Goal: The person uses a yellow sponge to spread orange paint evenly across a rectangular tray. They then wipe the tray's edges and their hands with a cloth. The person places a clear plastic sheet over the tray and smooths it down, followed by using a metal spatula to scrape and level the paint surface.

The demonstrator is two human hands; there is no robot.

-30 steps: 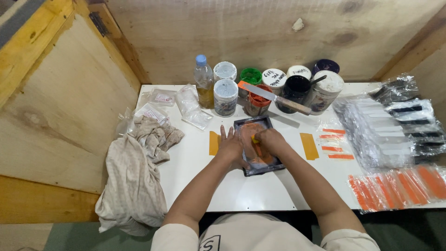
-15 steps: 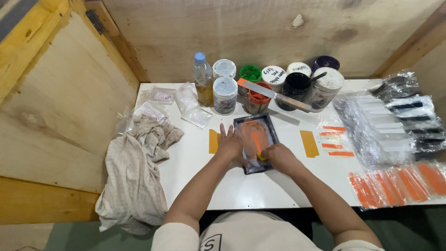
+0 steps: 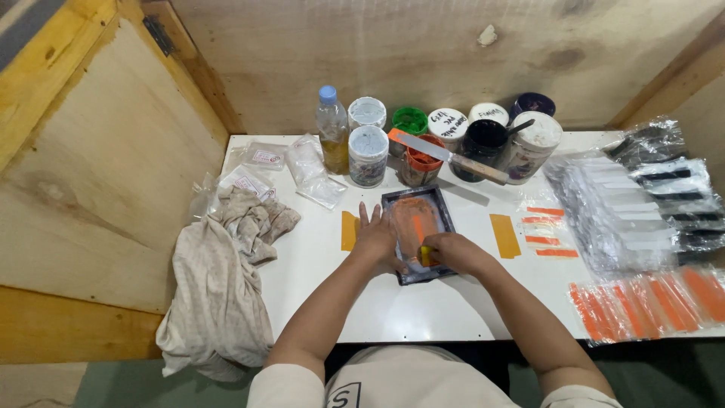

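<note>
Grip: right hand (image 3: pixel 453 253) clamped on a yellow squeegee (image 3: pixel 426 255); left hand (image 3: pixel 374 238) flat, fingers spread, on frame edge.
Frame (image 3: pixel 418 232): mid-counter (image 3: pixel 393 310), long axis running away from the person.
Around: jars (image 3: pixel 368 155) behind, rag (image 3: pixel 226 279) left, orange strips (image 3: pixel 649 298) right.

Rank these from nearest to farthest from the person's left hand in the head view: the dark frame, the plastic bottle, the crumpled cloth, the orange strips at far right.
1. Dark frame: touched by the left hand.
2. Crumpled cloth: to its left.
3. Plastic bottle: at the back, near the wall; close to the cloth's distance.
4. Orange strips: far right edge.
</note>
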